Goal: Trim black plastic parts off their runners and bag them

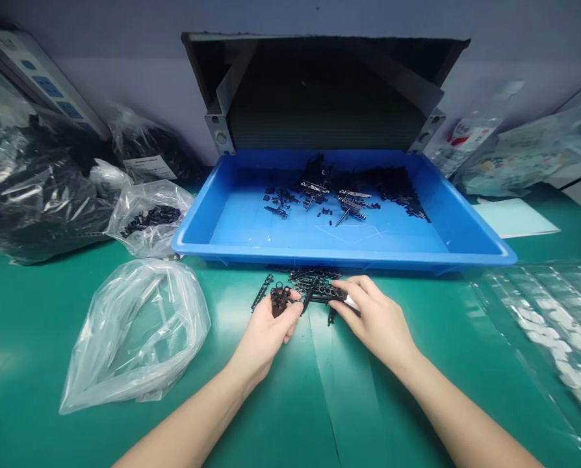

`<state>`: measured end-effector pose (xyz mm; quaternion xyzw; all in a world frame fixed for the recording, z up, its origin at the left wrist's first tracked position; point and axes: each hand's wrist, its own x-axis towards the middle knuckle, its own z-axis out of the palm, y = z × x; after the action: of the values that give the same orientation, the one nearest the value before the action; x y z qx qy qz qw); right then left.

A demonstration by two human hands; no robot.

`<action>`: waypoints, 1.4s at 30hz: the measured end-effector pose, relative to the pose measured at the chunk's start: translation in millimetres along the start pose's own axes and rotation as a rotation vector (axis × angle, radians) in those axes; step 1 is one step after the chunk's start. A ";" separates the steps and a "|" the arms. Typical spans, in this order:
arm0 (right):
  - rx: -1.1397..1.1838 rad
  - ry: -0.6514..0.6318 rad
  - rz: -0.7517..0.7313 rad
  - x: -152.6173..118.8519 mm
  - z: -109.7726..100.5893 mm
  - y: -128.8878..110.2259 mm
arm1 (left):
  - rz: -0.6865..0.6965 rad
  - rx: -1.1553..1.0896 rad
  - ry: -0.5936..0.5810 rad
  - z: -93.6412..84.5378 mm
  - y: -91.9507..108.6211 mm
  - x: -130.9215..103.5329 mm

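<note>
My left hand [265, 331] is closed around a bunch of small black plastic parts with ring-shaped ends [279, 300]. Right beside it, my right hand [383, 318] has its thumb and fingertips drawn together at the edge of a pile of black plastic strips [314, 274]. A white object [351, 301] shows partly under the right fingers; its kind is hidden. One loose black strip [262, 292] lies left of the pile. Just behind both hands stands a blue tray [329, 253] with clusters of black parts [351, 203] in it.
An open clear plastic bag [173, 331] lies at the left. Behind it are a small bag of black parts [151, 220] and large filled bags [37, 201]. A dark chute [320, 97] opens above the tray. Right are a clear blister tray of white pieces [558, 338], paper [517, 218] and a bottle [466, 136].
</note>
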<state>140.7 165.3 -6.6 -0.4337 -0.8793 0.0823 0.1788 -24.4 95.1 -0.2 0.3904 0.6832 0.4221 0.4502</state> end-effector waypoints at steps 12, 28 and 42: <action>0.196 -0.062 0.041 -3.0 -4.7 -8.9 | 0.245 0.437 0.085 8.6 -6.5 4.5; 0.686 -0.210 0.202 -9.2 -27.8 -22.2 | 0.035 -0.091 -0.202 8.4 10.7 -17.6; 0.131 -0.080 -0.191 -22.2 -25.5 -27.6 | -0.075 -0.344 -0.241 1.4 4.6 -11.3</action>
<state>142.7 130.6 19.8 -0.3316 -0.9158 0.1395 0.1785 -19.2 86.7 7.0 0.3296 0.5563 0.4659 0.6040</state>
